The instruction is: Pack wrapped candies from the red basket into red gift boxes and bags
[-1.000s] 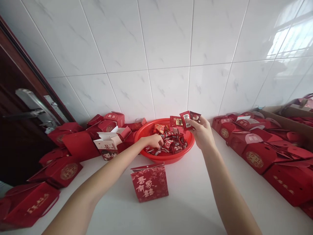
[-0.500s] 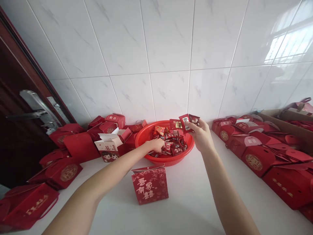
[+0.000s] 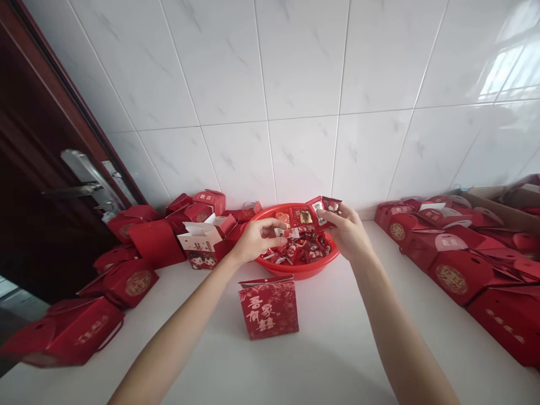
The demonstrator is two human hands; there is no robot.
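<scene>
My right hand point(image 3: 348, 228) is closed on several wrapped candies point(image 3: 317, 212) in red packets, fanned out above the right side of a red plastic basket point(image 3: 291, 274). My left hand point(image 3: 257, 239) hovers over the basket's left side, with thumb and fingertips pinching a small red and white wrapped candy point(image 3: 290, 232). Below them, many loose candies point(image 3: 301, 251) in mostly red wrappers lie heaped in the basket. Nearer to me, a red gift box point(image 3: 270, 310) with white characters stands upright on the white table, its top edges raised.
Red gift boxes point(image 3: 139, 284) crowd the left side, with an opened white and red box point(image 3: 202, 247) among them. More closed red boxes point(image 3: 451, 275) line the right, beside a cardboard carton point(image 3: 498, 205). A tiled wall point(image 3: 299, 152) rises behind; a dark door point(image 3: 46, 140) is at left.
My left hand has come up out of the candy heap with a small candy in its fingertips. My right hand still holds its packets. The view has shifted slightly to the left.
</scene>
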